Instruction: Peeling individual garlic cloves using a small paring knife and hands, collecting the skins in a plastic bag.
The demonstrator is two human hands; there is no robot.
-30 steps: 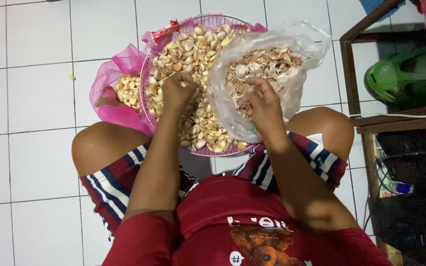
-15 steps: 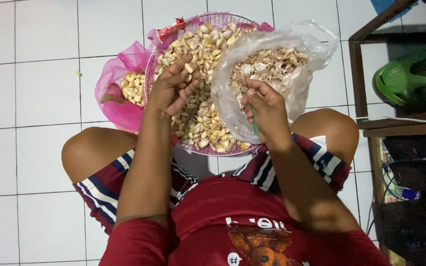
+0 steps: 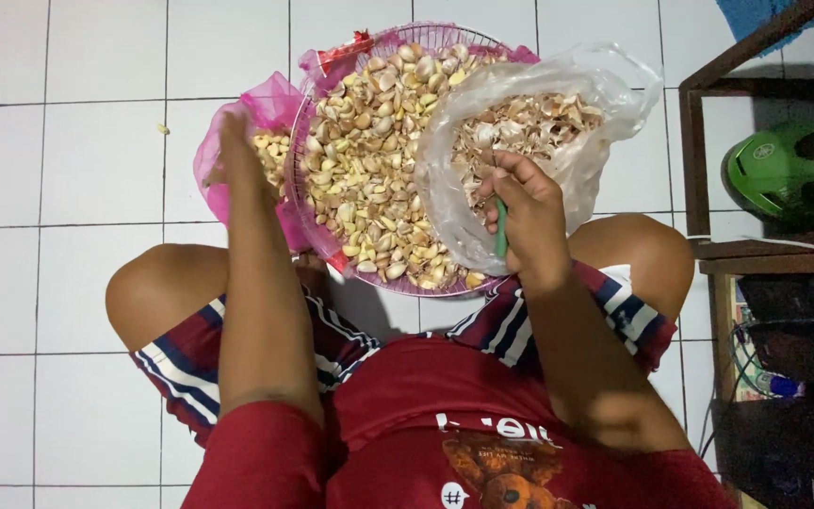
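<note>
From the head view, the left hand (image 3: 237, 151) reached over the pink bag (image 3: 237, 160) of cloves beside the basket (image 3: 379, 170); whether its fingers were closed or spread could not be told. The right hand (image 3: 525, 212) was closed around a thin green tool (image 3: 500, 231) at the edge of the clear bag (image 3: 558, 123) of skins. The cloves (image 3: 369, 160) filled the basket on the floor between the knees. They looked small, light and firm, with loose, slippery skin, so each was probably best pinched across its middle. The skins looked papery and almost weightless.
</note>
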